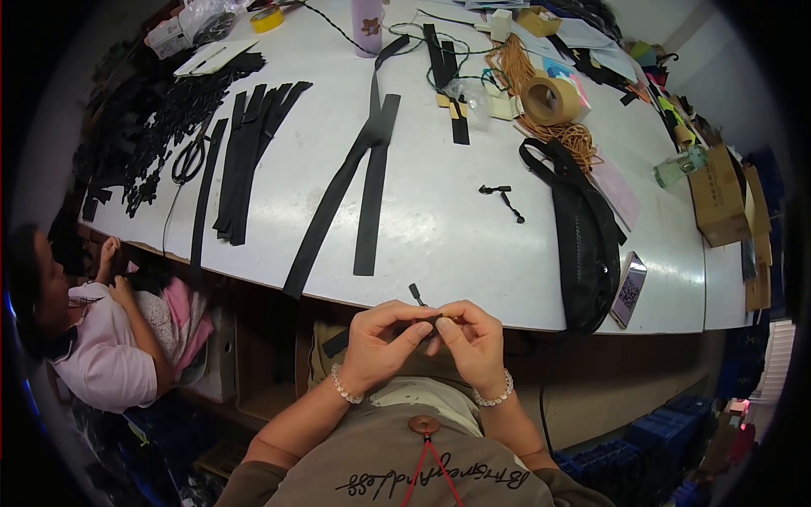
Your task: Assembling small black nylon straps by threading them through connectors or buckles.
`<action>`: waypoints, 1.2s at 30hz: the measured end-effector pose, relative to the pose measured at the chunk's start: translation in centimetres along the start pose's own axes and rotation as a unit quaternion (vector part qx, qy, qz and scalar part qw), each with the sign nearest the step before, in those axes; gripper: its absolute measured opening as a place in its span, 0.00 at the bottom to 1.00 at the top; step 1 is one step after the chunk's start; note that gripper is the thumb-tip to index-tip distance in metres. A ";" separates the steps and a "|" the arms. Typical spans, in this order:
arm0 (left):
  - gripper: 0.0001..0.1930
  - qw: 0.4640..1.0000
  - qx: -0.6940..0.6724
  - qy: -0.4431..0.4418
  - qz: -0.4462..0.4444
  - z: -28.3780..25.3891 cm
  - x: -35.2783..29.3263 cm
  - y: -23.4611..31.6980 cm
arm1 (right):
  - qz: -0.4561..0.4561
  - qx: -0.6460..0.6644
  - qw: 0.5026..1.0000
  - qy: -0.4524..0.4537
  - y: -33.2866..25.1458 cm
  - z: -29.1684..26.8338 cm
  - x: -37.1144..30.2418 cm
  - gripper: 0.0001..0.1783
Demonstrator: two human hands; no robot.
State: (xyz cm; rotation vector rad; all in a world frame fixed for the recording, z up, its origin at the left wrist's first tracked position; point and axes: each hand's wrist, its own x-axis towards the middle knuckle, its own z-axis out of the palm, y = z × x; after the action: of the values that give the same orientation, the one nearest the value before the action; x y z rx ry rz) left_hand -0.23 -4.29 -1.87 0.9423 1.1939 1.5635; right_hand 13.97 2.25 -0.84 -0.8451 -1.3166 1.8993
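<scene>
My left hand [382, 340] and my right hand [471, 342] meet at the table's near edge, fingertips pinched together. Between them is a small black cord zipper pull [415, 292]. Its dark end sticks up past my left fingers, while the rest is mostly covered by fingers. Two similar black pulls, one lying sideways [496, 190] and one slanting [512, 208], rest on the white table [439, 220] ahead and to the right. Long black flat strips [377, 186] lie ahead of my left hand, one hanging over the near edge.
At right lie a black bag [583, 237], a phone [628, 290], a tape roll [551, 100] and orange cord [574, 139]. A purple bottle [367, 25] stands at the back. Left are more strips [247, 160] and black scissors [188, 160]. Another person [110, 338] sits at the left.
</scene>
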 end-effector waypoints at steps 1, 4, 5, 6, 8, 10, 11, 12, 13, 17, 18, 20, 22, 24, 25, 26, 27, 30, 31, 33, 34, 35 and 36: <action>0.09 1.000 0.007 0.009 -0.001 0.0 0.0 0.1 | 0.002 -0.022 1.000 -0.011 -0.4 -0.1 -0.1 0.05; 0.10 0.998 0.048 0.005 0.029 -0.4 0.1 0.1 | -0.022 -0.070 0.997 -0.024 -1.2 -0.5 -0.3 0.03; 0.10 0.995 0.082 -0.008 0.061 -0.6 0.2 0.1 | -0.048 -0.096 0.994 -0.027 -1.3 -0.6 -0.3 0.02; 0.10 0.995 0.083 -0.008 0.060 -0.7 0.1 0.1 | -0.047 -0.096 0.994 -0.027 -1.2 -0.8 -0.2 0.02; 0.10 0.990 0.093 -0.010 0.101 -0.8 0.2 0.0 | -0.204 -0.190 0.960 -0.027 -0.6 -1.1 0.1 0.04; 0.10 0.987 0.100 -0.020 0.123 -0.9 0.3 0.2 | -0.228 -0.196 0.953 -0.025 -0.6 -1.2 0.1 0.05; 0.10 0.983 0.106 -0.029 0.145 -1.0 0.3 0.2 | -0.251 -0.203 0.946 -0.025 -0.6 -1.2 0.1 0.06; 0.10 0.983 0.107 -0.028 0.145 -1.0 0.4 0.2 | -0.251 -0.203 0.946 -0.025 -0.5 -1.2 0.1 0.06; 0.10 0.979 0.111 -0.036 0.168 -1.1 0.4 0.2 | -0.269 -0.205 0.941 -0.020 -0.3 -1.2 0.1 0.07; 0.11 0.970 0.117 -0.060 0.206 -1.4 0.6 0.2 | -0.285 -0.200 0.937 -0.014 -0.1 -1.2 0.0 0.07; 0.11 0.970 0.118 -0.060 0.206 -1.4 0.6 0.3 | -0.286 -0.200 0.937 -0.015 -0.2 -1.2 0.0 0.07; 0.11 0.968 0.127 -0.058 0.209 -1.3 0.6 0.3 | -0.281 -0.211 0.936 -0.015 -0.3 -1.2 0.0 0.07; 0.11 0.971 0.146 -0.062 0.180 -1.0 0.6 1.0 | -0.253 -0.215 0.943 -0.030 -0.6 -1.4 0.1 0.06; 0.11 0.973 0.164 -0.067 0.149 -1.0 0.6 1.1 | -0.224 -0.219 0.949 -0.044 -1.1 -1.5 0.2 0.06; 0.11 0.982 0.136 -0.064 0.113 -1.0 0.5 0.9 | -0.192 -0.233 0.952 -0.057 -1.5 -1.4 0.3 0.04; 0.11 0.989 0.108 -0.062 0.077 -1.0 0.4 0.7 | -0.160 -0.247 0.953 -0.071 -1.8 -1.4 0.3 0.03; 0.11 0.989 0.108 -0.062 0.076 -1.0 0.3 0.6 | -0.159 -0.246 0.953 -0.071 -2.2 -1.4 0.4 0.03; 0.10 0.995 0.061 -0.069 0.035 -0.9 0.2 0.5 | -0.139 -0.271 0.948 -0.097 -2.8 -1.7 0.7 0.02; 0.09 0.996 0.051 -0.072 0.027 -0.9 0.2 0.5 | -0.139 -0.280 0.944 -0.109 -2.8 -1.9 0.7 0.02; 0.09 0.996 0.042 -0.076 0.017 -1.0 0.2 0.5 | -0.138 -0.288 0.940 -0.120 -2.5 -1.8 0.7 0.02; 0.09 0.996 0.028 -0.078 0.023 -1.0 0.3 0.4 | -0.170 -0.276 0.940 -0.102 -2.2 -1.5 0.7 0.02; 0.08 0.996 0.014 -0.080 0.028 -1.1 0.3 0.4 | -0.201 -0.264 0.940 -0.084 -1.9 -1.2 0.6 0.01; 0.08 0.996 0.014 -0.080 0.027 -1.1 0.3 0.4 | -0.200 -0.264 0.940 -0.084 -1.7 -1.0 0.5 0.01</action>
State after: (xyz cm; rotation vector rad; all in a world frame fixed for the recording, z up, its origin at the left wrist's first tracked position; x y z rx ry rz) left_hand -1.43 -4.32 -1.74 1.1059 1.0884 1.4858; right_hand 14.77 3.58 0.39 -0.6007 -1.9830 1.3357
